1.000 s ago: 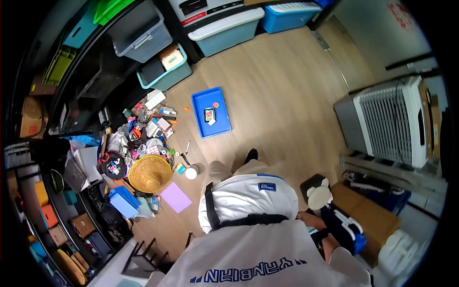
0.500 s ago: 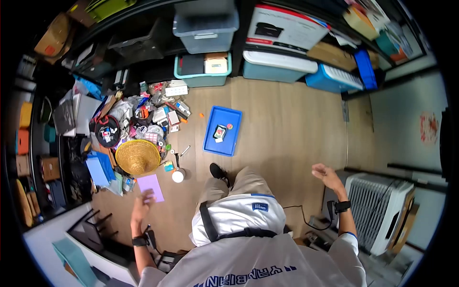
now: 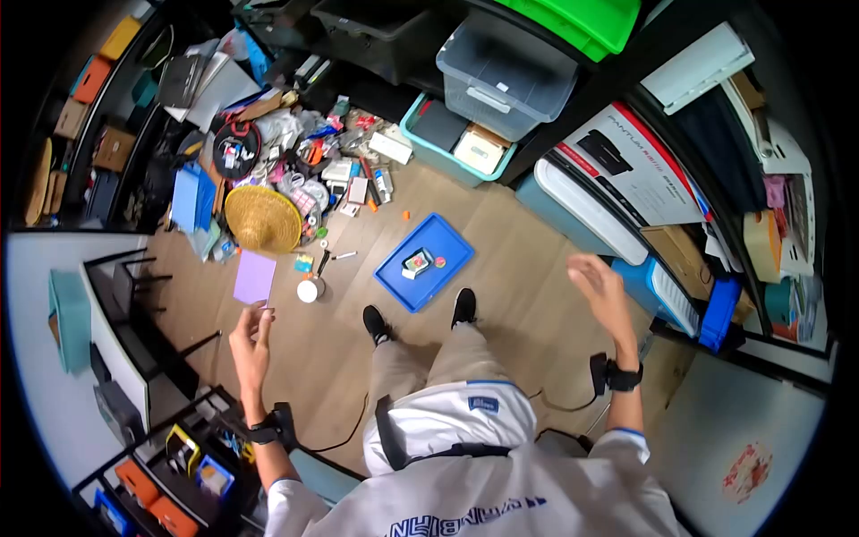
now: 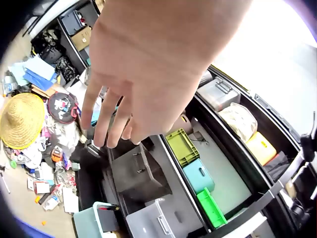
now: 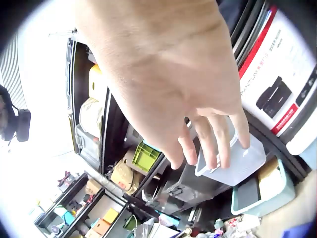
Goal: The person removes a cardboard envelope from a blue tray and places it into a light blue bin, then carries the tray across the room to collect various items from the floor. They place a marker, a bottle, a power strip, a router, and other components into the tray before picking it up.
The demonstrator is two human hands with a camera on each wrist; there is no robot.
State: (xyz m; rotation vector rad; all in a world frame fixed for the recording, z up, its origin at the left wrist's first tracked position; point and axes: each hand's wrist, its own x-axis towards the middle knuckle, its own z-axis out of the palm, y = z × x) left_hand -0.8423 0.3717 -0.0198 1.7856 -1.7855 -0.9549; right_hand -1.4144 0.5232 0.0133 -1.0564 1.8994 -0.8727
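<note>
Both hands are raised in the air, apart from each other, and hold nothing. The left hand (image 3: 251, 345) shows just below the purple sheet (image 3: 255, 277) in the head view; its fingers hang relaxed in the left wrist view (image 4: 143, 84). Out to the right is the right hand (image 3: 604, 291), its fingers loosely extended, also in the right wrist view (image 5: 173, 89). Between the hands, on the floor, lies a blue tray (image 3: 403, 285) with a small dark-rimmed container (image 3: 417, 262) and a round colourful piece (image 3: 439, 262) in it.
A straw hat (image 3: 261, 220) lies at the edge of a heap of mixed items (image 3: 309, 161). Near it stands a white round container (image 3: 310, 289). Shelves with bins (image 3: 506, 76) line the far side, and a printer box (image 3: 626, 166) is at the right. Cables run from both wrists.
The view has turned toward the right-hand shelves. Both arms, the right one earlier low at the side, are now held out in front, and the feet stand apart below the tray.
</note>
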